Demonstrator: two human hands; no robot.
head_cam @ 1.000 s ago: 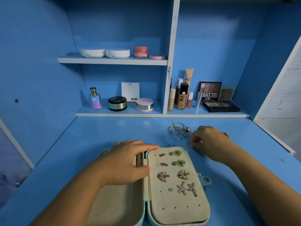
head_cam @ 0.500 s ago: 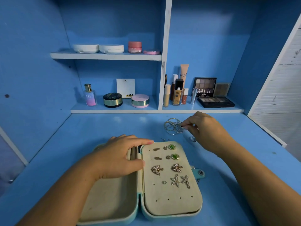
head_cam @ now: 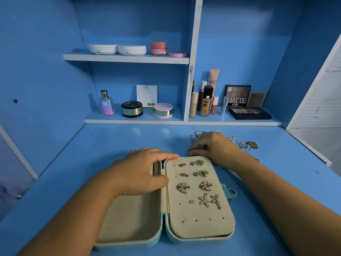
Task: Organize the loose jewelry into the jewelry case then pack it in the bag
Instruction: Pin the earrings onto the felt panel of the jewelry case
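Since half a second ago the right grip [head_cam: 215, 146] has drawn back from the gold hoops [head_cam: 195, 135] to the desk [head_cam: 110, 143] just beyond the jewelry case [head_cam: 129, 218]. Its fingertips [head_cam: 191, 152] are bunched low, perhaps nipping a small piece; I cannot tell. Tangled chains [head_cam: 248, 145] lie just to its right. Best to lift straight up, then seat the find in a free hole of the earring panel [head_cam: 201, 228] below it. The left grip [head_cam: 136, 174] rests loosely spread on the case by the ring roll [head_cam: 156, 169], holding nothing, wrist low.
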